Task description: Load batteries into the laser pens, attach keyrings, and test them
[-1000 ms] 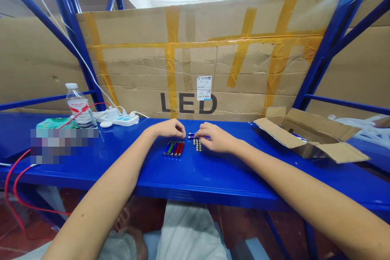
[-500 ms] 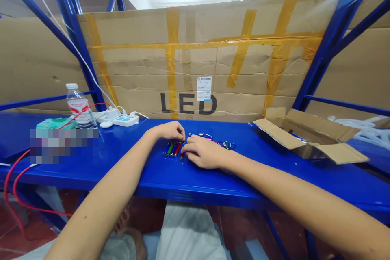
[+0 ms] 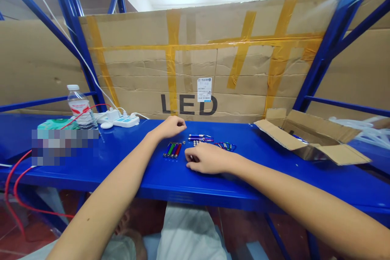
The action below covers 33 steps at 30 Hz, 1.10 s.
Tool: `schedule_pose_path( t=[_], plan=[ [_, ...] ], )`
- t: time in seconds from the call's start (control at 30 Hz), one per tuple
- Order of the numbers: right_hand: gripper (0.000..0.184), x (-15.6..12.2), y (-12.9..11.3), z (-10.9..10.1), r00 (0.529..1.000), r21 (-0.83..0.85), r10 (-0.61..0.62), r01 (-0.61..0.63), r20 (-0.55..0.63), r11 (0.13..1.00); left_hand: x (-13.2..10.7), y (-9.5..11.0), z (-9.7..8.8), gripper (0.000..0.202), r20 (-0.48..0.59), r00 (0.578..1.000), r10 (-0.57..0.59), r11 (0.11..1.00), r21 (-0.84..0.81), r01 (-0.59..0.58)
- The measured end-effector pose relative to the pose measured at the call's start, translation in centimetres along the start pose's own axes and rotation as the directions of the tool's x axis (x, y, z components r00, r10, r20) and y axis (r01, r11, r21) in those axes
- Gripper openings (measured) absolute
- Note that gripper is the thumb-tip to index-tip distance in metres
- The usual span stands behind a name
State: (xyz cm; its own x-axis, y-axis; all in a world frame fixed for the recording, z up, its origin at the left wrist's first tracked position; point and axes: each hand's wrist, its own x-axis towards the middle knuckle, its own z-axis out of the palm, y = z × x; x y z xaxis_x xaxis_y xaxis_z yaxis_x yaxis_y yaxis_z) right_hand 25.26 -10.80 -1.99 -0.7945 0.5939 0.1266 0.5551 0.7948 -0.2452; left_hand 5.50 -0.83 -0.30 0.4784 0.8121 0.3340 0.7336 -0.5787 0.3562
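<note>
Broadly, blue tabletop (image 3: 122, 166), open cardboard box (image 3: 347, 153) at 3 o'clock, right hand (image 3: 207, 158) palm-down, grip curled, contents cannot be told, left hand (image 3: 170, 126) loosely clenched, row of small coloured torches (image 3: 172, 150) 6 o'clock of left hand, 9 o'clock of right.

Both arms (image 3: 115, 195) are bare, with no cloth on them, from the left hand (image 3: 171, 126) and the right hand (image 3: 209, 158) back to the elbows. The person wears pale, whitish trousers (image 3: 189, 233) with soft folds.
</note>
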Motion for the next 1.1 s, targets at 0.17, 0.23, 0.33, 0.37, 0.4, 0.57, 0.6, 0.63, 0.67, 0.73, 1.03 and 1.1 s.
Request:
schedule_pose_path(
  t=[0.17, 0.23, 0.33, 0.37, 0.4, 0.57, 0.6, 0.63, 0.67, 0.73, 1.03, 1.1],
  plan=[
    [0.012, -2.4, 2.2, -3.3, 0.993, 0.213, 0.119, -0.121, 0.020, 0.969, -0.1, 0.7, 0.2, 0.021, 0.007, 1.000, 0.023, 1.000, 0.007, -0.023],
    [0.018, -3.3, 4.4, -4.4, 0.974, 0.388, 0.220, -0.184, -0.051, 0.903, -0.2, 1.5, 0.5, 0.020, 0.058, 0.997, 0.047, 0.999, -0.006, -0.047],
    [0.026, -3.9, 7.7, -4.9, 0.935, 0.511, 0.327, -0.217, -0.135, 0.832, -0.4, 3.2, 1.1, 0.020, 0.178, 0.979, 0.100, 0.995, 0.003, -0.102],
    [0.027, -3.9, 8.4, -4.8, 0.931, 0.509, 0.334, -0.218, -0.147, 0.833, -0.5, 3.8, 1.2, 0.020, 0.202, 0.973, 0.113, 0.993, 0.019, -0.119],
    [0.027, -3.8, 8.9, -4.5, 0.927, 0.491, 0.339, -0.223, -0.159, 0.842, -0.6, 4.3, 1.4, 0.019, 0.220, 0.968, 0.123, 0.991, 0.032, -0.133],
    [0.025, -3.1, 8.6, -3.0, 0.933, 0.373, 0.309, -0.224, -0.185, 0.900, -1.1, 5.5, 1.6, 0.016, 0.275, 0.953, 0.129, 0.991, -0.007, -0.132],
    [0.024, -3.0, 8.2, -2.9, 0.938, 0.354, 0.295, -0.217, -0.183, 0.910, -1.2, 5.7, 1.6, 0.015, 0.298, 0.947, 0.123, 0.992, -0.016, -0.124],
    [0.024, -2.9, 8.0, -2.9, 0.942, 0.335, 0.281, -0.209, -0.183, 0.919, -1.3, 5.8, 1.6, 0.015, 0.320, 0.940, 0.120, 0.993, -0.019, -0.120],
    [0.024, -2.9, 7.7, -2.9, 0.945, 0.321, 0.271, -0.203, -0.184, 0.925, -1.3, 5.9, 1.6, 0.015, 0.339, 0.933, 0.118, 0.993, -0.019, -0.119],
    [0.023, -2.9, 7.5, -2.9, 0.947, 0.300, 0.260, -0.197, -0.188, 0.933, -1.4, 6.0, 1.7, 0.014, 0.360, 0.925, 0.118, 0.993, -0.017, -0.120],
    [0.023, -3.0, 7.9, -3.0, 0.944, 0.292, 0.265, -0.202, -0.196, 0.935, -1.3, 6.0, 2.0, 0.014, 0.384, 0.921, 0.062, 0.998, -0.024, -0.057],
    [0.023, -2.9, 8.0, -2.9, 0.945, 0.292, 0.263, -0.200, -0.194, 0.935, -1.4, 6.1, 1.9, 0.015, 0.400, 0.915, 0.052, 0.998, -0.004, -0.055]
  ],
)
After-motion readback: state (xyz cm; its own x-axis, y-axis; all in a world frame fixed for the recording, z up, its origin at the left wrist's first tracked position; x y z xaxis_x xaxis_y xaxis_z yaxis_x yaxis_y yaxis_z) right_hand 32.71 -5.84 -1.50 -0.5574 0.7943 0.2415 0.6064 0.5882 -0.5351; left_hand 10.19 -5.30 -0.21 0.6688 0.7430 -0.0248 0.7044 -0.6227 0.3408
